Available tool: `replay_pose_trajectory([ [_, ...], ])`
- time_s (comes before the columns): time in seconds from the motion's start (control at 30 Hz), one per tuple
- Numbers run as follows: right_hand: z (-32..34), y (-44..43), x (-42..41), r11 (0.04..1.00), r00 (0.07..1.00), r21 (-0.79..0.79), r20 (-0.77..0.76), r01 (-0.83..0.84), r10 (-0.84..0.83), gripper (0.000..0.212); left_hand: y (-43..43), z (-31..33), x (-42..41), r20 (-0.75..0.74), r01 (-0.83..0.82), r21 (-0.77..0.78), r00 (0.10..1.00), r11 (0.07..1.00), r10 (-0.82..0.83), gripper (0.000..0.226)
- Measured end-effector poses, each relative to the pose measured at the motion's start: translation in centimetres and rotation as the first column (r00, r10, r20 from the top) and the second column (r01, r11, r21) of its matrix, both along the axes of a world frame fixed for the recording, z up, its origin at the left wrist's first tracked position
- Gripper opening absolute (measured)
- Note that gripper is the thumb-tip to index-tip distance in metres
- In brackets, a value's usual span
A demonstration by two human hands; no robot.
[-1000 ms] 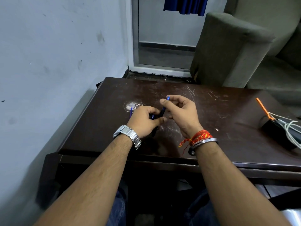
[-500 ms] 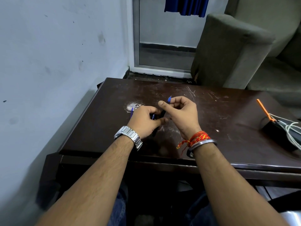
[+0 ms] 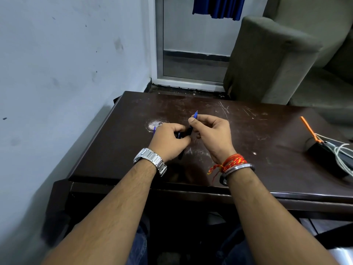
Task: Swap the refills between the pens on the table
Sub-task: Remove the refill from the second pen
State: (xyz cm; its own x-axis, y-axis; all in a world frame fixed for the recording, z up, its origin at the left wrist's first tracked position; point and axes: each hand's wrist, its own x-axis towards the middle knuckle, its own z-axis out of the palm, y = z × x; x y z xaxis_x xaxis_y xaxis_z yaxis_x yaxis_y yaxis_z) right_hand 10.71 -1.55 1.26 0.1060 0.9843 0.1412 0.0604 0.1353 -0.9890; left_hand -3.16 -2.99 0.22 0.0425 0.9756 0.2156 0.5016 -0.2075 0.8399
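Observation:
Both hands meet above the middle of the dark brown table (image 3: 248, 165). My right hand (image 3: 214, 136) pinches a dark pen (image 3: 191, 129) between thumb and forefinger, its blue tip (image 3: 195, 114) pointing up and away. My left hand (image 3: 170, 142) is closed on dark pen parts (image 3: 179, 135); a thin blue piece (image 3: 154, 130) sticks out past its knuckles on the far left side. The lower end of a dark barrel (image 3: 181, 154) shows under the left palm. Most of each pen is hidden by fingers, so I cannot tell refill from barrel.
A black box (image 3: 324, 155) with white cables (image 3: 342, 152) and an orange stick (image 3: 308, 129) sits at the table's right edge. A pale worn patch (image 3: 155, 124) marks the tabletop beyond the left hand. A white wall runs along the left; a grey armchair (image 3: 277, 60) stands behind the table.
My right hand has lifted slightly and moved a little apart from the left, with the blue pen tip now higher. The left hand stays in place.

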Motion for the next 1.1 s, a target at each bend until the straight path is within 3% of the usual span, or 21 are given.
replay_pose_trajectory([
  [0.13, 0.08, -0.17, 0.08, 1.000, 1.000, -0.005, -0.012, -0.010, 0.010, 0.011, -0.01, 0.09, -0.21, 0.027, -0.080, 0.012, 0.996, 0.997, 0.080, 0.026],
  [0.37, -0.13, 0.02, -0.04, 0.999, 0.999, 0.009, -0.021, -0.036, 0.036, 0.007, -0.19, 0.41, 0.19, 0.016, -0.046, -0.008, 0.999, 0.999, 0.046, 0.003],
  [0.5, -0.10, -0.04, 0.01, 0.999, 0.998, 0.019, -0.037, -0.050, 0.051, 0.005, -0.23, 0.39, 0.01, 0.076, -0.095, -0.011, 0.993, 0.995, 0.095, 0.020],
  [0.63, -0.36, 0.26, 0.07, 0.998, 0.999, 0.022, 0.018, -0.051, 0.051, 0.011, -0.22, 0.38, 0.26, 0.077, -0.002, -0.063, 0.997, 0.998, 0.007, 0.012],
  [0.77, -0.48, 0.24, 0.03, 0.998, 0.997, 0.036, 0.063, -0.048, 0.045, 0.013, -0.26, 0.23, 0.29, 0.027, -0.014, -0.012, 1.000, 1.000, 0.014, 0.009],
  [0.9, -0.27, 0.03, 0.03, 0.997, 0.993, 0.053, 0.106, -0.048, 0.042, 0.007, -0.06, 0.06, 0.04, 0.015, -0.044, 0.028, 0.999, 0.999, 0.044, 0.029],
  [1.1, -0.26, 0.05, 0.06, 0.994, 0.986, 0.046, 0.137, -0.101, 0.094, 0.014, 0.18, 0.19, -0.08, 0.038, 0.013, -0.053, 0.999, 0.999, -0.012, 0.016],
])
